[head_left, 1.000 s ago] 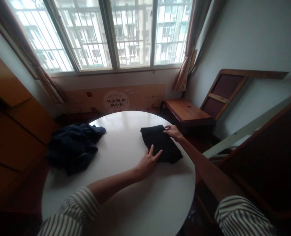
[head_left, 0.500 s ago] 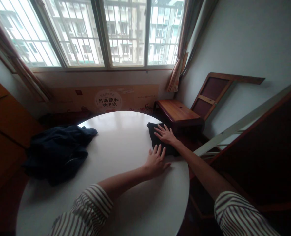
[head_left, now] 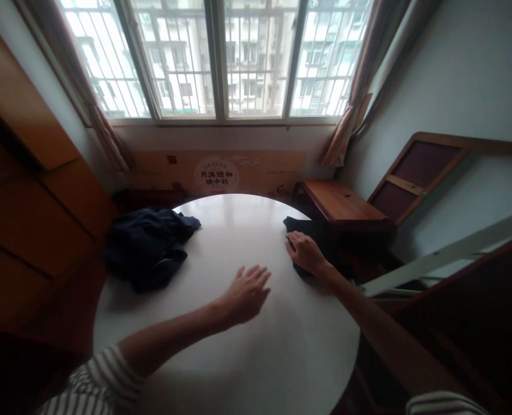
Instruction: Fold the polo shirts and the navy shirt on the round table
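Note:
My left hand [head_left: 245,295] hovers low over the middle of a white round table [head_left: 221,248], fingers stretched out and nothing in it. At the table's right edge lies a flat, folded black cloth [head_left: 301,226]. Over its left edge is my right hand [head_left: 307,252], its fingers loosely bent, with a gap showing between thumb and fingers. Whether it touches the cloth is hard to tell. A crumpled dark blue garment [head_left: 146,245] is heaped on the left side of the table, away from both hands.
Behind the table's right side stands a wooden stool [head_left: 342,199], near a wooden framed panel [head_left: 420,170] leaning on the wall. A pale metal rail [head_left: 450,253] slants at the right. Wooden cabinets [head_left: 35,230] rise at the left, and a barred window [head_left: 221,63] is ahead.
My left hand has drawn away from the black cloth toward the table's middle. My right hand has shifted to the cloth's left edge, its fingers more bent. The view has turned left.

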Available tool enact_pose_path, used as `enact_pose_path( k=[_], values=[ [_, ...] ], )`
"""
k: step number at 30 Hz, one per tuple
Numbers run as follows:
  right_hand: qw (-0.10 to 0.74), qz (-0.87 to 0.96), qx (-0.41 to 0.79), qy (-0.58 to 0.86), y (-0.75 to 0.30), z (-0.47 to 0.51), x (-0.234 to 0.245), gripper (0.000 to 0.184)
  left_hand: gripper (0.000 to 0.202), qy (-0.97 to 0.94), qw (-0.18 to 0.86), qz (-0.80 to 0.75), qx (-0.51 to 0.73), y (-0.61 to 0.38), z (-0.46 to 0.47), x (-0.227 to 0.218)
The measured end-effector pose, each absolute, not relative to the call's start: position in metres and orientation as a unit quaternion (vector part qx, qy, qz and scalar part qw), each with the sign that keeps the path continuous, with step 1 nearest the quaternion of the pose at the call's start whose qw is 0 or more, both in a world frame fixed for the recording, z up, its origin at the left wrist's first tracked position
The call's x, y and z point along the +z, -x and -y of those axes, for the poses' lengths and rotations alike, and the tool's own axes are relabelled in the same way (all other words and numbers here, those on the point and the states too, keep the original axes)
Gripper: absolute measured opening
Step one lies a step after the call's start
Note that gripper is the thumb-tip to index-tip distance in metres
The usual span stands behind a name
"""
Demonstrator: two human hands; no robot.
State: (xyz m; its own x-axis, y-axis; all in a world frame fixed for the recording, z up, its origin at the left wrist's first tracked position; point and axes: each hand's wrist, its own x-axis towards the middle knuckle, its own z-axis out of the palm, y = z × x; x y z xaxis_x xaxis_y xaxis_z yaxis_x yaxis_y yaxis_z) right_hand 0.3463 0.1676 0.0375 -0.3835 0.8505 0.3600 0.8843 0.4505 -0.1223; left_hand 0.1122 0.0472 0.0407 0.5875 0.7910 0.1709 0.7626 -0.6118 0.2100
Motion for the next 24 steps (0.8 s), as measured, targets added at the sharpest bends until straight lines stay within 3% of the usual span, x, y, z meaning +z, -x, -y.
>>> enact_pose_path(
  k=[6, 14, 18, 21, 24],
  values=[
    [0.147, 0.887, 0.023, 0.437, -0.266, -0.132, 0.045, 0.029, 0.036, -0.684, -0.142, -0.702, 0.139, 0.034, -0.103, 0.09],
    [0.128, 0.887, 0.066, 0.439, -0.224, -0.134, 0.017, 0.029, 0.027, -0.567, -0.154, -0.801, 0.115, 0.124, -0.152, 0.11],
    [0.153, 0.883, 0.081, 0.437, -0.225, -0.136, 0.006, 0.029, 0.037, -0.581, -0.106, -0.8, 0.109, 0.132, -0.162, 0.118],
    [0.182, 0.877, 0.102, 0.432, -0.227, -0.139, 0.002, 0.035, 0.04, -0.607, -0.14, -0.766, 0.16, 0.111, -0.159, 0.132],
    [0.287, 0.811, 0.276, 0.429, -0.23, -0.143, 0.005, 0.048, 0.038, -0.681, -0.178, -0.672, 0.229, 0.057, -0.132, 0.14]
  ],
)
